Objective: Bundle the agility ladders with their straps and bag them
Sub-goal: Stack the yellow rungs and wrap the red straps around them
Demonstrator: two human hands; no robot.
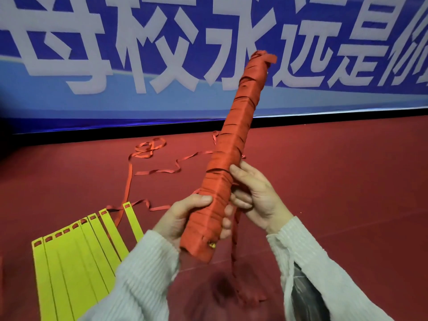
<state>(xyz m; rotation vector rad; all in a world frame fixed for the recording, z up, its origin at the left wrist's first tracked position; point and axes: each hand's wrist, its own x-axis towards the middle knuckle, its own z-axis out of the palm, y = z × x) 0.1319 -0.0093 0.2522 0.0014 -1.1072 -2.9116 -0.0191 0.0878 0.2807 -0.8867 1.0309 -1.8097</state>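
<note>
Right of the yellow rungs (76, 256), tilted up off the red floor (335, 181): strap-wrapped ladder bundle (234, 140), lower end clamped in left hand (185, 218), right hand (257, 193) curled around just above.

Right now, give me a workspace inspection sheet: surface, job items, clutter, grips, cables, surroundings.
Surface: red floor, matte, bare at right.
Job's things: red bundle wrapped in strap, held up tilted; yellow rungs fanned flat on the floor at lower left; loose strap trailing from them across the floor. No bag seen.
Clutter: nothing seen.
Grips: left hand grips the bundle's lower end; right hand holds the bundle just above, fingers curled against it.
Cables: nothing seen.
Surroundings: blue banner with large white characters behind the floor.
</note>
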